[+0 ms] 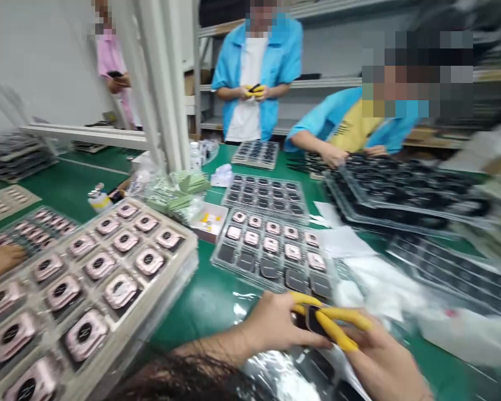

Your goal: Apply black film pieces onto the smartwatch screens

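Note:
My left hand (275,322) and my right hand (378,348) meet at the lower centre, with yellow finger covers on some fingers. Between them they grip a small dark watch-sized piece (313,319) with rounded corners; the fingers partly hide it, and I cannot tell whether it is a bare screen or a whole watch case. Beneath my hands lies a shiny plastic sheet or tray (275,370) with dark pieces. Just beyond stands a transparent tray (217,260), holding pink watch cases (270,245) in its back rows and dark screens (269,268) in front.
A stacked tray of pink watch cases (192,253) fills the left side. Behind the middle are another transparent tray (304,209), a small box (206,223) and green strips (187,186). Black trays (417,181) are piled right, beside white wrapping (376,278). Co-workers (259,61) are across the green table (192,317).

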`<state>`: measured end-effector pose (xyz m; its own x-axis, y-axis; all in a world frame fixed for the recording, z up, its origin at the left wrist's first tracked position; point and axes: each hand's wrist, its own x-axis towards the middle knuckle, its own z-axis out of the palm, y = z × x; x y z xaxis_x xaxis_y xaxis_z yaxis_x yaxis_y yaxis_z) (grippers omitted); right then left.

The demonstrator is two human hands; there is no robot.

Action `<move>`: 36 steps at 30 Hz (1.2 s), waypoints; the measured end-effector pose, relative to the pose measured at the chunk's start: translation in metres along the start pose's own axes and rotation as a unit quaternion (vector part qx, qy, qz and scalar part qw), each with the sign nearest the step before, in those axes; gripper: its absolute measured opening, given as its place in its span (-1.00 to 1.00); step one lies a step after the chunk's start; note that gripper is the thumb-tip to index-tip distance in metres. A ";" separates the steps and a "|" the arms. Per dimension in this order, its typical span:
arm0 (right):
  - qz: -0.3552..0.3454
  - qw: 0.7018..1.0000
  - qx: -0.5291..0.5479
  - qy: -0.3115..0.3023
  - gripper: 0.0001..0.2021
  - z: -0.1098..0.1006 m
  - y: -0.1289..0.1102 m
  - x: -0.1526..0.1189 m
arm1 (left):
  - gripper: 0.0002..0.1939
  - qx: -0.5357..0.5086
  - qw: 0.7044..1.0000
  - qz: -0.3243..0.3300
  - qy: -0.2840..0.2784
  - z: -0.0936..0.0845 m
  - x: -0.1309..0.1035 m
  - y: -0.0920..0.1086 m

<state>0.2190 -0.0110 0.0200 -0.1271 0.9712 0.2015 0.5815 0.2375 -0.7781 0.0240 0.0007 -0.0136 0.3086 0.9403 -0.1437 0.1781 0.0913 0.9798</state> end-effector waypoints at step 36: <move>-0.199 0.978 -0.058 0.016 -0.94 -0.025 0.003 -0.004 | -0.33 -0.040 0.999 -0.024 -0.014 -0.008 -0.004 0.021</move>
<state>0.2409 -0.0146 0.0316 -0.3388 0.8006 0.4942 0.5790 0.5914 -0.5612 0.0191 0.0010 0.0088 0.3273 0.9250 -0.1931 0.1174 0.1629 0.9796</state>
